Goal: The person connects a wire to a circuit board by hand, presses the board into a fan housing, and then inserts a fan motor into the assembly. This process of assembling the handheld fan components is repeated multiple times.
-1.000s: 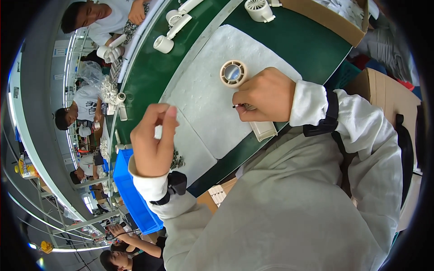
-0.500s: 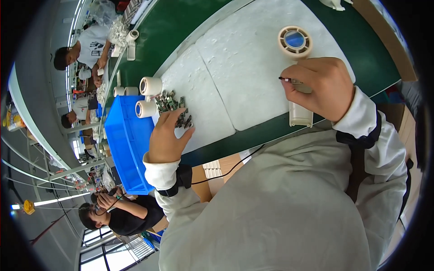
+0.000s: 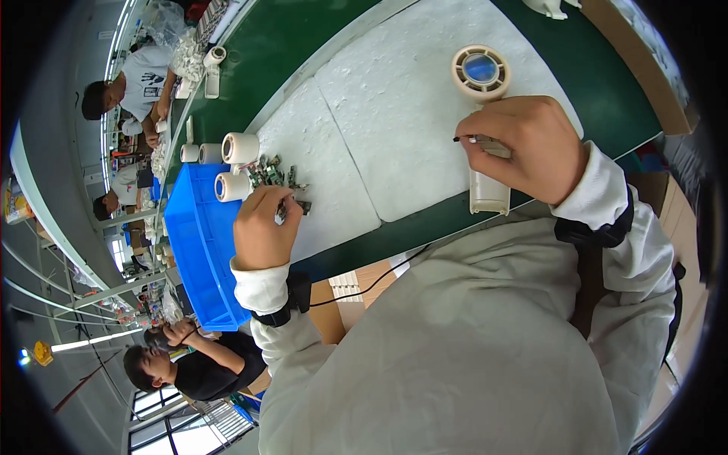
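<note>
Pinching a small black and white bit (image 3: 465, 139) in the right grip (image 3: 531, 148), just above a cream fan body (image 3: 481, 92) with a round top, partly hidden underneath and reaching from the white mat (image 3: 409, 106) to the near edge of the green tabletop (image 3: 345, 249). Curled nearly closed in the left grip (image 3: 264, 233) at a heap of little green boards (image 3: 268, 173), too hidden to tell if pinching one, near two short cream tubes (image 3: 241, 149) and, farther left, a blue bin (image 3: 189, 231).

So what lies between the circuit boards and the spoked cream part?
The head view shows white mat, crossed by a seam, between the circuit boards and the spoked cream part.
</note>
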Motion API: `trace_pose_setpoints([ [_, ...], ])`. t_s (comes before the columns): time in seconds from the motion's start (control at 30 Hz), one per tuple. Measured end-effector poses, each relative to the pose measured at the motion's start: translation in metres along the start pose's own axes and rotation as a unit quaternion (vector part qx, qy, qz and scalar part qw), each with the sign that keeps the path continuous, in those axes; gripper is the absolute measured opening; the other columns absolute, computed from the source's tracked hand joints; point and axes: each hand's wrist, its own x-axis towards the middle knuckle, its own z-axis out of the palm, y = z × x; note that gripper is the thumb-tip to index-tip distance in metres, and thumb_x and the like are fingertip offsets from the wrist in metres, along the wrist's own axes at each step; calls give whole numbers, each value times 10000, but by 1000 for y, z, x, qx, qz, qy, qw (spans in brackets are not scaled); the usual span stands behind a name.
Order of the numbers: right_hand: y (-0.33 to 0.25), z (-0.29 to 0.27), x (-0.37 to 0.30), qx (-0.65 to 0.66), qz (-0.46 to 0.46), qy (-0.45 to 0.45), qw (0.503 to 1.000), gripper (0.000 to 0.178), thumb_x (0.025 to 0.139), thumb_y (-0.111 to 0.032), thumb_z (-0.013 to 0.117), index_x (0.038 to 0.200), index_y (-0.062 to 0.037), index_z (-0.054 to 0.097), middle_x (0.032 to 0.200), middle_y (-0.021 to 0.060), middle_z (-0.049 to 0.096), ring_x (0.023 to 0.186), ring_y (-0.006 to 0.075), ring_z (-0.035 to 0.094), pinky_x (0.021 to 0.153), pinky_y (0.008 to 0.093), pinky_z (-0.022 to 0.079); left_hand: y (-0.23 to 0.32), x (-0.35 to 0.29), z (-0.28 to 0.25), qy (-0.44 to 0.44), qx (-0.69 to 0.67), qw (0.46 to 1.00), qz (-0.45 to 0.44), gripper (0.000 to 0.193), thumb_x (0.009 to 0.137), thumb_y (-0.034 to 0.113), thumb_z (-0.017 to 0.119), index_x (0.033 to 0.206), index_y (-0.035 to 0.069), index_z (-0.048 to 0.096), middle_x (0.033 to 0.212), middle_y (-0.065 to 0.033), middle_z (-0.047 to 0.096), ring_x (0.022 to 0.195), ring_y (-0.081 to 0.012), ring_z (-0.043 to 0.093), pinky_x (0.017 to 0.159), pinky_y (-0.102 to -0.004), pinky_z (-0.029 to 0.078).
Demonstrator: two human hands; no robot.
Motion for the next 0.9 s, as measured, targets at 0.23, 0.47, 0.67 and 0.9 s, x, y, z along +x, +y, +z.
trace_pose_setpoints([
  [0.23,2,3,-1,-11,12,-11,1000,109,823,-65,739,919,-12,740,832,124,732,709,295,703,673,365,576,24,10,-11,-84,-26,994,-68,238,806,32,746,1042,57,737,939,-101,688,802,-276,702,692,-352,570],
  [0.47,1,3,-2,-22,4,6,1000,109,820,-73,746,913,-16,741,838,118,737,724,294,708,676,359,580,11,-4,-10,-102,-57,993,-5,284,805,8,762,1085,34,725,955,-110,667,790,-249,695,704,-346,561],
  [0.67,0,6,-4,-20,20,41,999,117,810,-75,755,916,-29,749,820,109,731,655,266,685,618,336,560,13,2,-16,-129,-94,987,2,291,846,-24,750,1131,14,705,1047,-137,672,805,-245,711,726,-335,565],
  [0.9,-5,1,-3,39,102,44,993,127,796,-59,754,921,-38,757,771,95,695,535,169,546,519,286,444,81,61,8,-91,-616,779,-67,196,968,-45,633,1161,-54,662,1222,-172,666,945,-261,736,886,-366,584],
])
